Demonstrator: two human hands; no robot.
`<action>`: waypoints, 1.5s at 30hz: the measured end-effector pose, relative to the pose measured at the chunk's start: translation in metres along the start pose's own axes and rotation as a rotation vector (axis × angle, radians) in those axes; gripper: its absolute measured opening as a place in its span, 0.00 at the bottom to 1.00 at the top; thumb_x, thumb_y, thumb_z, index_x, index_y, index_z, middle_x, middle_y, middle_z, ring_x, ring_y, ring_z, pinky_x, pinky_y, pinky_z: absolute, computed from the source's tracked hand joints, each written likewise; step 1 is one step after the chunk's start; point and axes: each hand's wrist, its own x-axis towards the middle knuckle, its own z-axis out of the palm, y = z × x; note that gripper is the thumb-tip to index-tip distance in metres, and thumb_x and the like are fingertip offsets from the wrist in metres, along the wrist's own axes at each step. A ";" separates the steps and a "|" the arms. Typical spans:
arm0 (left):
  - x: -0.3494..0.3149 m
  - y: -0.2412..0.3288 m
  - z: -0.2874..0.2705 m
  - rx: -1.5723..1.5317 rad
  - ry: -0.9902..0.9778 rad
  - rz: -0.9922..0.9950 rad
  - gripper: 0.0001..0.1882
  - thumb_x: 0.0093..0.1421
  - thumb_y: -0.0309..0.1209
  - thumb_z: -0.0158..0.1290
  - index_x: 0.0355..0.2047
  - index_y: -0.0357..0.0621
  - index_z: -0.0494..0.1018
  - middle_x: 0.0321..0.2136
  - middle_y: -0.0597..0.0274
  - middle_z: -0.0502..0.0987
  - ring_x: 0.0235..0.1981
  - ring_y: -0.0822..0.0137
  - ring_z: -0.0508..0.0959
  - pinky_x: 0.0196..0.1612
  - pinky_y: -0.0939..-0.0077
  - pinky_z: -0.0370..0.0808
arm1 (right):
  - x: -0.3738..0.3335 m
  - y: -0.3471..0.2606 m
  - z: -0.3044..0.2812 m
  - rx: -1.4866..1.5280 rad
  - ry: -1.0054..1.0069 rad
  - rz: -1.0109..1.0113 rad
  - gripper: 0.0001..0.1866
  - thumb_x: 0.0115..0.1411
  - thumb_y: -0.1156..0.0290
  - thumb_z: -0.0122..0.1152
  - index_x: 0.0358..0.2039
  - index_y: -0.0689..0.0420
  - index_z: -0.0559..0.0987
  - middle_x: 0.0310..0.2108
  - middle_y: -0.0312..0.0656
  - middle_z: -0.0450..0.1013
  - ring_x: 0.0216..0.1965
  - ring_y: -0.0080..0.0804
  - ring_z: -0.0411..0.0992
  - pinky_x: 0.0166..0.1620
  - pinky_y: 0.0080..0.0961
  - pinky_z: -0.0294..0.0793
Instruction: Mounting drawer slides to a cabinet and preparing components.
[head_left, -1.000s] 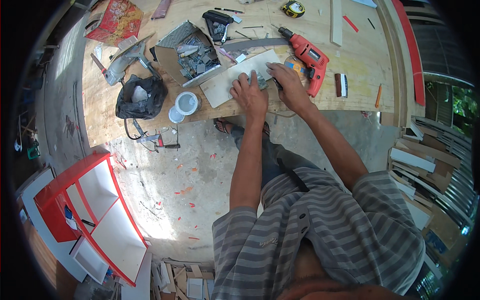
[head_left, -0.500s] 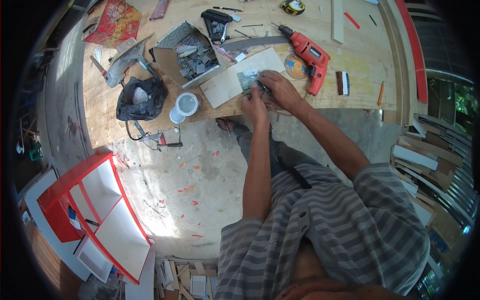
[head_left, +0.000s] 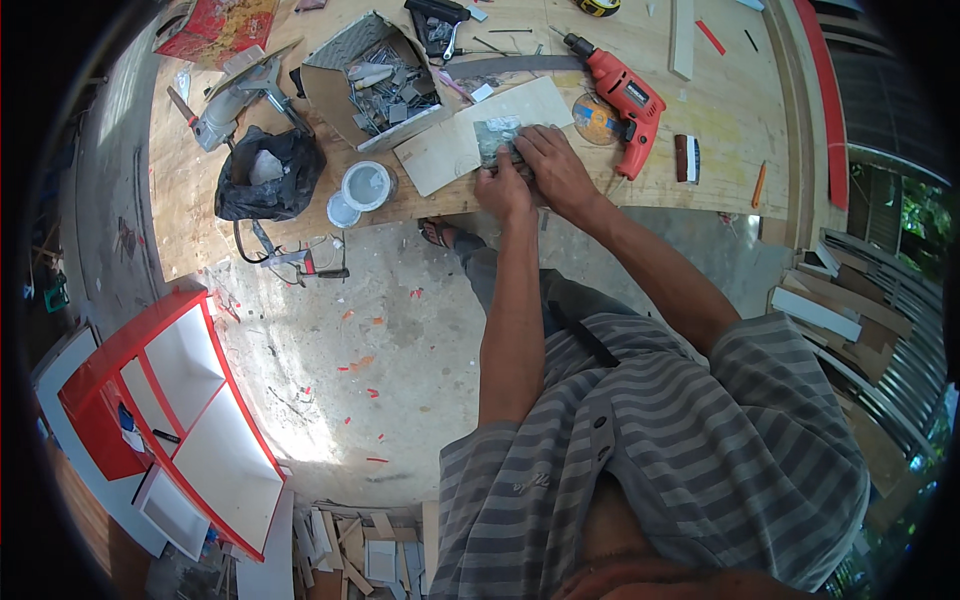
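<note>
A small grey-green, silvery plastic packet (head_left: 494,138) lies against a pale wooden board (head_left: 437,160) near the bench's front edge. My left hand (head_left: 506,192) is closed at the packet's lower edge, thumb pointing up onto it. Across its right side, my right hand (head_left: 562,172) curls its fingers downward. Both hands meet there, and their fingers hide part of the packet and anything beneath it. To the right of them lie an orange disc (head_left: 594,122) and a red power drill (head_left: 628,98).
Left of the board are a cardboard box (head_left: 325,85) of metal hinges, a white tub (head_left: 367,187) and a black plastic bag (head_left: 268,180). A pencil (head_left: 759,186) and a brown-and-white block (head_left: 687,158) lie right. A red-and-white cabinet (head_left: 190,400) stands on the floor.
The view has shifted slightly, so the bench sits a little higher and further left. My right fingers have come down flatter over the packet's right side; the left hand stays beside it.
</note>
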 end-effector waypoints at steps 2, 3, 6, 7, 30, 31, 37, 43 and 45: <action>-0.002 0.000 0.005 -0.038 0.004 0.040 0.11 0.63 0.32 0.58 0.32 0.33 0.76 0.28 0.58 0.81 0.24 0.71 0.78 0.23 0.74 0.74 | 0.014 0.002 0.002 0.017 0.020 0.030 0.18 0.49 0.74 0.61 0.42 0.64 0.73 0.46 0.52 0.71 0.51 0.51 0.68 0.57 0.43 0.64; -0.001 0.001 0.004 -0.040 0.010 0.038 0.11 0.63 0.32 0.58 0.32 0.33 0.76 0.28 0.58 0.81 0.24 0.71 0.78 0.23 0.74 0.74 | 0.019 0.002 0.007 0.041 0.046 0.058 0.18 0.49 0.75 0.61 0.42 0.64 0.73 0.45 0.52 0.71 0.50 0.51 0.68 0.56 0.42 0.64; -0.004 0.006 0.004 0.036 0.032 0.036 0.11 0.63 0.32 0.58 0.33 0.33 0.77 0.28 0.58 0.81 0.24 0.72 0.78 0.24 0.74 0.73 | -0.001 -0.001 0.000 0.073 -0.022 0.039 0.17 0.50 0.74 0.60 0.42 0.63 0.73 0.44 0.52 0.71 0.50 0.51 0.68 0.57 0.42 0.64; -0.008 0.007 0.006 0.061 0.041 0.066 0.11 0.63 0.32 0.58 0.32 0.33 0.77 0.28 0.57 0.81 0.24 0.71 0.78 0.23 0.74 0.73 | 0.001 0.002 0.002 0.071 -0.024 0.035 0.17 0.50 0.74 0.60 0.42 0.63 0.73 0.44 0.52 0.71 0.50 0.51 0.68 0.57 0.42 0.64; 0.004 0.001 0.000 0.114 -0.003 0.098 0.11 0.63 0.31 0.57 0.34 0.32 0.77 0.28 0.58 0.81 0.27 0.74 0.79 0.28 0.77 0.75 | 0.019 0.007 0.002 0.076 -0.145 -0.003 0.20 0.51 0.74 0.61 0.47 0.58 0.76 0.51 0.46 0.74 0.57 0.46 0.69 0.62 0.53 0.61; 0.001 0.003 0.002 0.078 -0.012 0.035 0.10 0.64 0.31 0.57 0.35 0.32 0.78 0.28 0.59 0.81 0.27 0.74 0.78 0.29 0.77 0.75 | 0.011 0.010 0.005 0.072 -0.144 -0.003 0.20 0.51 0.74 0.61 0.47 0.58 0.76 0.51 0.46 0.74 0.57 0.46 0.69 0.62 0.53 0.61; 0.001 0.003 0.001 0.018 -0.040 0.043 0.10 0.64 0.30 0.57 0.37 0.32 0.79 0.30 0.60 0.81 0.28 0.75 0.78 0.31 0.77 0.75 | 0.019 0.006 0.008 0.046 -0.128 0.070 0.21 0.53 0.76 0.60 0.50 0.60 0.76 0.54 0.47 0.73 0.58 0.47 0.68 0.65 0.53 0.58; -0.001 0.000 0.001 0.026 -0.013 0.025 0.11 0.63 0.31 0.57 0.36 0.31 0.78 0.30 0.58 0.82 0.29 0.72 0.79 0.32 0.75 0.75 | 0.013 -0.001 0.004 0.000 -0.166 0.067 0.21 0.53 0.75 0.61 0.50 0.60 0.75 0.53 0.49 0.73 0.58 0.48 0.68 0.64 0.53 0.60; -0.003 0.003 0.003 0.088 0.009 0.060 0.12 0.63 0.31 0.58 0.36 0.31 0.79 0.30 0.58 0.82 0.29 0.72 0.79 0.33 0.75 0.75 | 0.031 0.008 0.011 0.017 -0.132 0.114 0.21 0.53 0.75 0.61 0.49 0.60 0.75 0.53 0.49 0.73 0.58 0.48 0.68 0.63 0.56 0.60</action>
